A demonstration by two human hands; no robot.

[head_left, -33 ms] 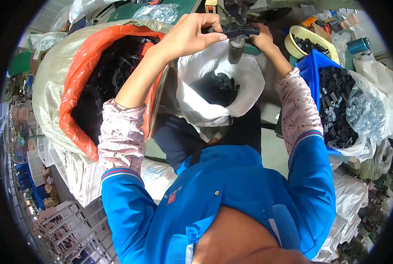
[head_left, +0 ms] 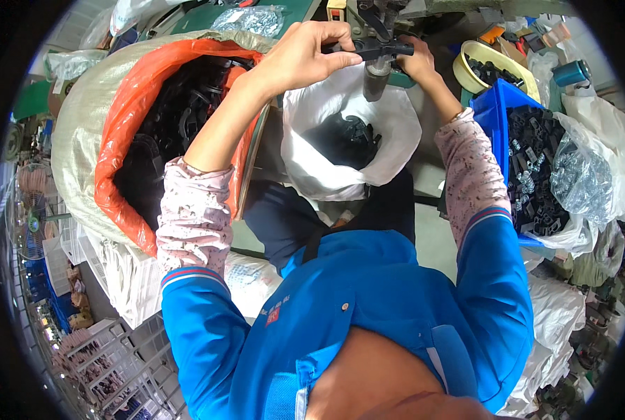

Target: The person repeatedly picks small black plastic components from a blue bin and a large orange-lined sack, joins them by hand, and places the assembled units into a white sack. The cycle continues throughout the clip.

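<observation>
While both forearms reach up and away from the body, I see the left hand [head_left: 305, 59] curled over one end of a black part [head_left: 372, 49], fingers closed on it from above and thumb below. From the other side, the right hand [head_left: 417, 64] grips the part's far end, its fingers mostly hidden behind the part and a grey cylinder [head_left: 377, 77] that hangs just under the part. The left elbow is bent and raised over the orange sack [head_left: 127, 133] of black pieces; the right forearm runs straight up past the blue bin [head_left: 491, 112].

I place the part level between the two hands, directly above the white bag [head_left: 396, 133], which stands open with a few black pieces at its bottom. A yellow bowl [head_left: 466, 59] with more black pieces sits just right of the right hand.

Compared with the earlier frame, I find nothing shifted: both hands hold the same grip on the part at the same spot, the arms keep their angle, and the bag, sack and bin lie as before.
</observation>
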